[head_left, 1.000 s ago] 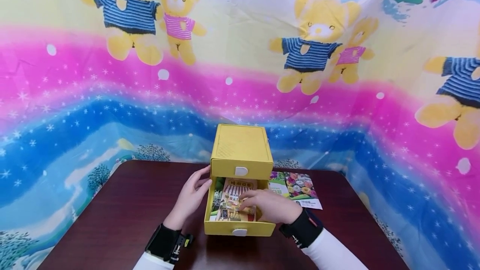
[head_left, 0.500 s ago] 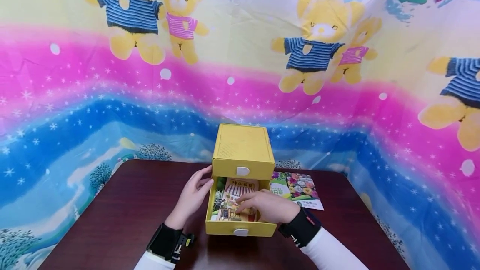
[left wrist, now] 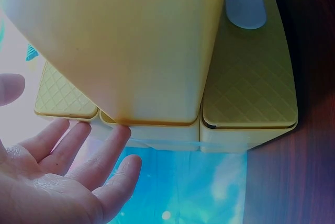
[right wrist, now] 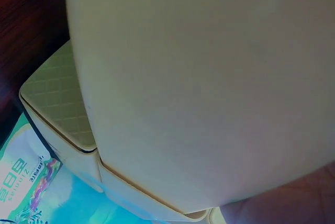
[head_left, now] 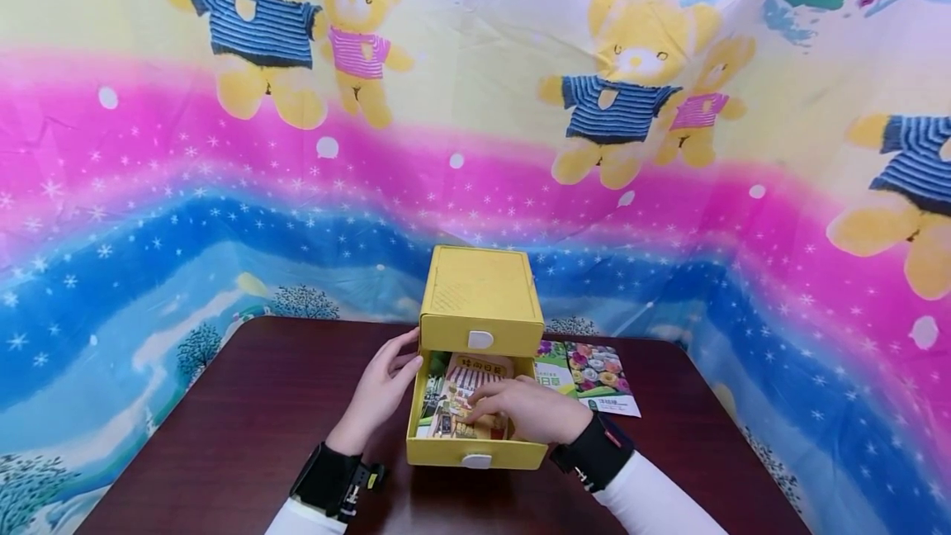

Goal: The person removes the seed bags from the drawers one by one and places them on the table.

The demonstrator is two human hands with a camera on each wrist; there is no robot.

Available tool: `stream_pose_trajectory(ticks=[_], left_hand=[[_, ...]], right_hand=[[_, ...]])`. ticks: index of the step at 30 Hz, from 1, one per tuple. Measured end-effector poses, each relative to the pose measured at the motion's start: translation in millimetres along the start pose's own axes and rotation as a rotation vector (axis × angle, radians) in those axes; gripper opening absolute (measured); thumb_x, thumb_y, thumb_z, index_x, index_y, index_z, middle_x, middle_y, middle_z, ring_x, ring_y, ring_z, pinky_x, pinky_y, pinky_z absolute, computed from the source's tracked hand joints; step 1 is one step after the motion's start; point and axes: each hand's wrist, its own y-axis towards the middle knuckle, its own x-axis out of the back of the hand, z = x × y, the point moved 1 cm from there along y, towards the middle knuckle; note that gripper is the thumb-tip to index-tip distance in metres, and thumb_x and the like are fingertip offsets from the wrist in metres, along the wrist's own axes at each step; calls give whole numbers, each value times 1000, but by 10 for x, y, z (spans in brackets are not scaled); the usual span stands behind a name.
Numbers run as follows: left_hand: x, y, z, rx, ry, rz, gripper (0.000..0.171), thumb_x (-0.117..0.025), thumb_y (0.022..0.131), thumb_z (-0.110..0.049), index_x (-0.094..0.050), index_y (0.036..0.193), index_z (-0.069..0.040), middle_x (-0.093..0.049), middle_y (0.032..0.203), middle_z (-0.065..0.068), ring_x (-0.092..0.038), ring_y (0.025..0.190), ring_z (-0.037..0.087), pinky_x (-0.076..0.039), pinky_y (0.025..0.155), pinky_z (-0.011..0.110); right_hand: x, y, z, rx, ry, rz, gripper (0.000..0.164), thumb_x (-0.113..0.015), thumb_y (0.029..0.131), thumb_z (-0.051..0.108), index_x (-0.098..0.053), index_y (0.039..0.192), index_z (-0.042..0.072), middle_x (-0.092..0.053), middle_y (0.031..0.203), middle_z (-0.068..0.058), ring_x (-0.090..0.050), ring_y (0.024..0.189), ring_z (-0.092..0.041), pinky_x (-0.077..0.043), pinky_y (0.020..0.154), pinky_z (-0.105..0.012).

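A yellow drawer unit (head_left: 483,283) stands on the table, its middle drawer (head_left: 443,452) pulled out. Inside that drawer lies a seed packet (head_left: 479,374) with a striped awning picture, over another green-and-white packet (head_left: 431,395). My right hand (head_left: 538,409) reaches over the drawer's right wall, fingers slightly bent and resting on the top packet; part of the hand is hidden. In the right wrist view the drawer wall (right wrist: 204,88) covers most of the picture. My left hand (left wrist: 73,177) has its fingers extended, fingertips at the unit's left side by the drawer edges.
Two flower seed packets, one with a green front (head_left: 553,370) and one with roses (head_left: 600,370), lie right of the unit on the dark wooden table (head_left: 297,386). A cartoon-bear cloth (head_left: 461,122) hangs behind. The drawers carry white tabs (head_left: 480,340).
The right fingers have shifted slightly left over the top packet, which has turned a little in the drawer. The left hand stays at the unit's side.
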Motion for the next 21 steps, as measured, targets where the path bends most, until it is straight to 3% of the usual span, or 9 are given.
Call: stream_pose_trajectory(ticks=[6,14,21], left_hand=[[-4,3,3,-6,10,-2,50,-59,104,-16,-46,153,-9,-44,155,17,-58,129,39,-52,102,45],[-2,1,-2,-4,5,3,50,-59,104,-14,-46,153,-9,-44,155,17,-57,129,39,-53,102,44],[0,0,-6,-5,6,0,51,-60,104,-15,-46,153,-9,-44,155,17,-58,128,39,-53,102,45]], right_hand=[[-7,-10,4,12,-17,-10,61,-75,87,-5,-68,133,35,-61,141,7,-56,132,-15,-47,106,-45],[-41,-15,-27,94,39,-60,42,-78,90,11,-73,128,28,-66,136,5,-61,127,-11,-52,102,-31],[-52,-17,-32,113,117,-68,26,-65,101,29,-74,125,29,-67,135,6,-63,123,-7,-54,96,-25]])
